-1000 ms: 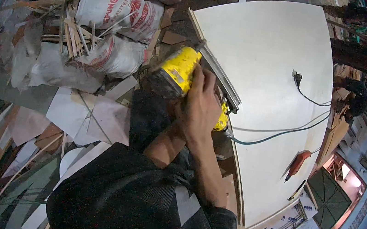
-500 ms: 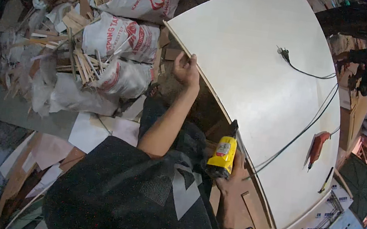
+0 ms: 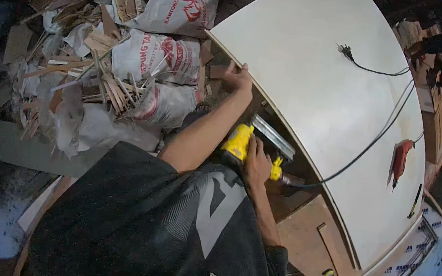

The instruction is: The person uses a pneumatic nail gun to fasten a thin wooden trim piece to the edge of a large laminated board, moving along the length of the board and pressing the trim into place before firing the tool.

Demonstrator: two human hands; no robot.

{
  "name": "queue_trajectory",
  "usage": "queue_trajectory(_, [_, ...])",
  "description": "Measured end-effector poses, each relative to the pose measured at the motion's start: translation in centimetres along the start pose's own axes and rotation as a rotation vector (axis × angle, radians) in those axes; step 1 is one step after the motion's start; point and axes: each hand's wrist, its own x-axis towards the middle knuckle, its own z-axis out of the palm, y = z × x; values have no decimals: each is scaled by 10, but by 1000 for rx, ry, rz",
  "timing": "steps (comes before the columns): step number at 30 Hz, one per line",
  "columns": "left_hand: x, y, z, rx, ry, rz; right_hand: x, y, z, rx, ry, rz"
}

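Observation:
A large white panel (image 3: 316, 94) with a thin wooden edge lies in front of me and to my right. At its left edge my left hand (image 3: 239, 79) pinches the rim, fingertips on the top face. Lower down, my right hand (image 3: 258, 164) is wrapped round a yellow nail gun (image 3: 239, 142), which sits beside the panel's edge, close to my body. The gun's silver magazine (image 3: 272, 135) points toward the panel. A dark air hose (image 3: 347, 173) runs from its yellow handle end across the white surface. Part of the gun is hidden behind my hand.
On the panel lie a red power drill (image 3: 400, 161), a black plug with cord (image 3: 345, 51) and a slim black-and-yellow tool (image 3: 415, 201). White sacks (image 3: 156, 57) full of wood offcuts stand at the left. A brown board (image 3: 303, 232) sits below the panel's near edge.
My right hand has brought the nail gun left and away from the panel's edge, turning it so that the magazine shows. My left hand stays at the rim. The view has shifted slightly.

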Motion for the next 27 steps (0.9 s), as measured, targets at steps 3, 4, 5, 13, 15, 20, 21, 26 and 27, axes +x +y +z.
queue_trajectory(3, [-17, 25, -3, 70, 45, -129, 35, -28, 33, -4, 99, -19])
queue_trajectory(4, [-25, 34, -6, 72, 25, -132, 43, -35, 49, -36, 29, 0])
queue_trajectory(5, [-26, 39, -11, 81, -20, -182, 53, -44, 57, -64, -43, 10])
queue_trajectory(13, [0, 14, -8, 172, -96, -106, 98, -73, 215, 1769, 327, 349])
queue_trajectory(15, [14, 4, -8, 125, -191, -73, 110, -75, 231, 1060, 256, 225])
queue_trajectory(20, [-14, 28, -9, 217, -122, -161, 131, -98, 164, 1144, 198, 215])
queue_trajectory(21, [-10, 27, -7, 168, -87, -160, 135, -109, 143, 896, 240, 104])
queue_trajectory(26, [-15, 34, -6, 91, -74, -311, 140, -133, 93, 315, 273, 78])
queue_trajectory(27, [-17, 34, -4, 98, -56, -299, 141, -136, 89, 441, 322, 96])
